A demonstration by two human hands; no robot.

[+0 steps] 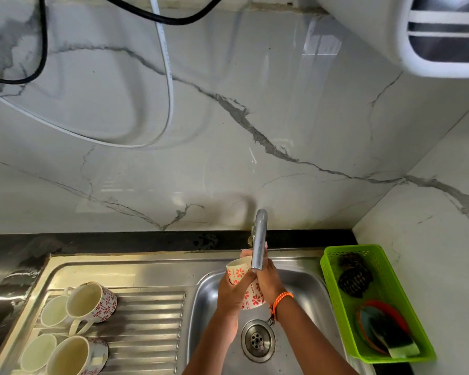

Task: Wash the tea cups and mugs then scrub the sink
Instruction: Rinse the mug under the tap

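Both my hands hold one white mug with red flower print above the steel sink basin, right under the chrome tap spout. My left hand wraps the mug's near side. My right hand, with an orange wrist band, covers its right side and partly hides it. Several more mugs lie on the ribbed drainboard at the left: two on their sides and two plain-looking ones. No water stream is visible.
A green plastic basket stands right of the basin with dark scrubbers, a green-white sponge and a round dish. The drain sits at the basin's near side. Cables hang on the marble wall; a white appliance is overhead right.
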